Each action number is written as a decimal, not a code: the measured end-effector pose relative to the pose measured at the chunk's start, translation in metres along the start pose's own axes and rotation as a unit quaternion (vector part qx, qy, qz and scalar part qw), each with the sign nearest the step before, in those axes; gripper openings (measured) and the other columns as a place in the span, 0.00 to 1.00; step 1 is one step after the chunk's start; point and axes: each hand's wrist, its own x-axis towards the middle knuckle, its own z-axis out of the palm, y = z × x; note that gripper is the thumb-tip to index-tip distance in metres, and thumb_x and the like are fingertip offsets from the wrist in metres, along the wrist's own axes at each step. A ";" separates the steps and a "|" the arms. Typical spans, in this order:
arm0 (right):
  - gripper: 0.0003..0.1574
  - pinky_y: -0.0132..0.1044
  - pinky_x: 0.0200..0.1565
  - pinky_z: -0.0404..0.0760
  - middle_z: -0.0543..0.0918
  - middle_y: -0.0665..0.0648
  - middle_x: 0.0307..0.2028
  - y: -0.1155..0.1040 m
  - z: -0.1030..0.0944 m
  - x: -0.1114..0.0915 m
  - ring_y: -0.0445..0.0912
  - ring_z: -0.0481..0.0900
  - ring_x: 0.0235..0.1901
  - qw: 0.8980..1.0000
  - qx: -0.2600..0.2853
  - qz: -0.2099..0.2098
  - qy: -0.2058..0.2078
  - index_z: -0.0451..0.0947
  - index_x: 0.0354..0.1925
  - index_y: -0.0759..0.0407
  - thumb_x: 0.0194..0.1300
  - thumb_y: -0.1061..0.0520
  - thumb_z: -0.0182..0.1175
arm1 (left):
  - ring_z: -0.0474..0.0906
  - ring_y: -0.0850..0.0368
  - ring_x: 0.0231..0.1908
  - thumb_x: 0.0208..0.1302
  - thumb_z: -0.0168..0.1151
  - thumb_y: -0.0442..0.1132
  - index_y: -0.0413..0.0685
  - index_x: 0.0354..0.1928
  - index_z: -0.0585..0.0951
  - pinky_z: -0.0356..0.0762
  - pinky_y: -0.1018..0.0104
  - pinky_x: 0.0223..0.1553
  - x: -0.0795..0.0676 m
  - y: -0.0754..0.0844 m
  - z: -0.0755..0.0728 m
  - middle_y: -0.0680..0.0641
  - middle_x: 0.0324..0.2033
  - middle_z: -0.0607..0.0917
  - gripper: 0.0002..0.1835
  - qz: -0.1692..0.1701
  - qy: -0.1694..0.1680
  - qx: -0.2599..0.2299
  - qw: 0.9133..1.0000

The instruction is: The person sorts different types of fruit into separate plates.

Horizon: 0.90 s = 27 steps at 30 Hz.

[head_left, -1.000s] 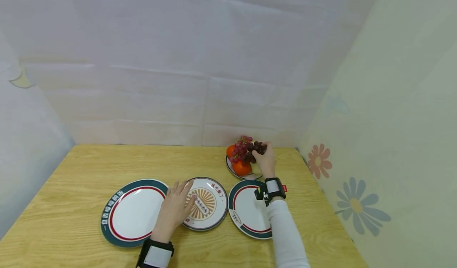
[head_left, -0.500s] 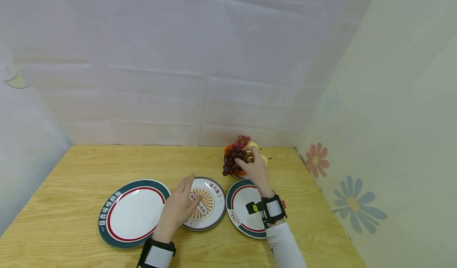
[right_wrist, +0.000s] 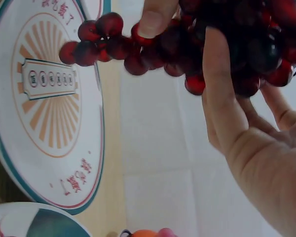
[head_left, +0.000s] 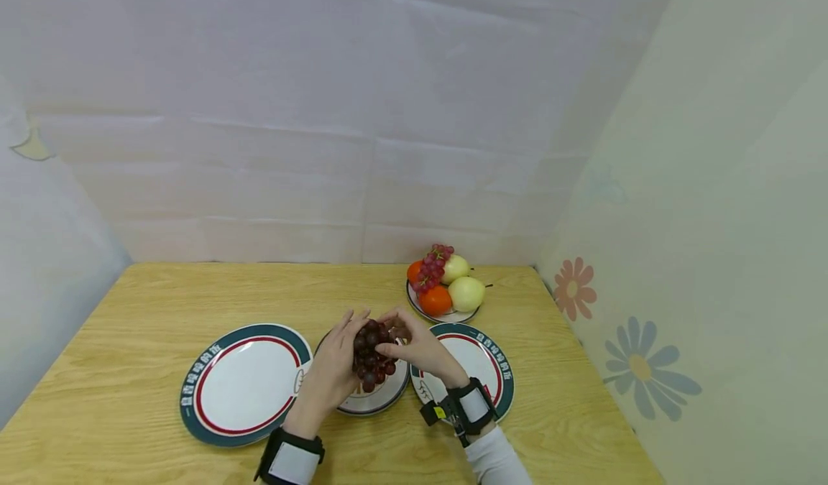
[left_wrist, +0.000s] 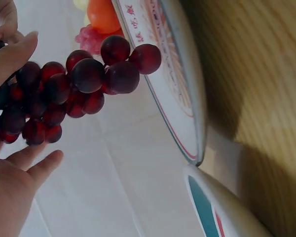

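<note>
Both hands are at a bunch of dark red grapes [head_left: 370, 352], held over the small middle plate [head_left: 382, 402] with its orange ray pattern. My right hand [head_left: 420, 345] grips the upper part of the bunch from the right, thumb in front. From the other side my left hand [head_left: 333, 363] holds it too, its thumb on one side and fingers on the other in the left wrist view. The lower grapes [left_wrist: 123, 76] hang free beside the plate there. In the right wrist view the grape tip [right_wrist: 86, 52] overlaps the plate's printed face.
A large green-rimmed plate [head_left: 246, 384] lies at the left, another green-rimmed plate [head_left: 498, 370] at the right under the right wrist. Behind them a fruit plate [head_left: 446, 318] bears orange fruit [head_left: 435, 301], pale yellow pears [head_left: 467, 294] and pinkish-red grapes [head_left: 432, 268]. Walls border the wooden table [head_left: 162, 298].
My right hand has carried the dark grapes from the fruit plate, forward-left to the middle plate. My left hand has come to the bunch and now holds it as well. The pears are uncovered.
</note>
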 end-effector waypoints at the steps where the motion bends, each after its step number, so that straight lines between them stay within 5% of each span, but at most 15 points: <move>1: 0.24 0.36 0.44 0.76 0.73 0.68 0.50 0.001 0.000 -0.001 0.55 0.75 0.46 1.000 0.007 0.005 -0.005 0.65 0.54 0.67 0.61 0.63 0.59 | 0.69 0.44 0.58 0.35 0.77 0.33 0.42 0.61 0.63 0.73 0.48 0.55 -0.001 0.000 0.001 0.43 0.57 0.75 0.47 0.004 0.006 0.001 1.000; 10: 0.27 0.39 0.46 0.79 0.69 0.69 0.55 0.000 0.002 0.002 0.54 0.75 0.49 0.999 0.012 0.039 0.000 0.59 0.58 0.69 0.67 0.55 0.51 | 0.79 0.51 0.36 0.29 0.80 0.40 0.43 0.54 0.71 0.81 0.55 0.33 -0.003 -0.003 -0.007 0.43 0.37 0.84 0.43 -0.041 0.021 0.029 0.999; 14: 0.25 0.47 0.44 0.81 0.69 0.71 0.56 0.020 -0.003 0.008 0.59 0.76 0.48 0.999 0.022 0.034 0.036 0.58 0.61 0.68 0.70 0.57 0.46 | 0.79 0.47 0.32 0.32 0.79 0.46 0.44 0.54 0.71 0.80 0.53 0.26 -0.004 -0.012 -0.024 0.38 0.34 0.84 0.42 -0.124 -0.002 0.035 0.992; 18: 0.23 0.48 0.46 0.81 0.72 0.69 0.54 0.041 -0.011 0.007 0.57 0.77 0.47 0.995 0.018 0.058 0.084 0.60 0.60 0.63 0.71 0.55 0.46 | 0.78 0.42 0.30 0.34 0.77 0.46 0.45 0.55 0.69 0.76 0.52 0.20 -0.010 -0.036 -0.048 0.33 0.32 0.83 0.42 -0.228 -0.033 0.070 0.971; 22: 0.24 0.57 0.50 0.77 0.74 0.68 0.51 0.050 -0.020 0.000 0.60 0.75 0.47 0.991 0.026 0.069 0.116 0.61 0.59 0.63 0.71 0.52 0.46 | 0.77 0.36 0.30 0.37 0.75 0.42 0.43 0.57 0.66 0.72 0.52 0.16 -0.024 -0.063 -0.069 0.30 0.33 0.82 0.42 -0.296 -0.056 0.108 0.948; 27: 0.24 0.55 0.48 0.78 0.76 0.69 0.49 0.054 -0.027 -0.005 0.60 0.75 0.46 0.989 0.014 0.072 0.129 0.61 0.59 0.65 0.71 0.53 0.45 | 0.74 0.26 0.38 0.41 0.73 0.39 0.40 0.60 0.64 0.74 0.37 0.25 -0.044 -0.084 -0.081 0.24 0.42 0.78 0.42 -0.369 -0.088 0.109 0.919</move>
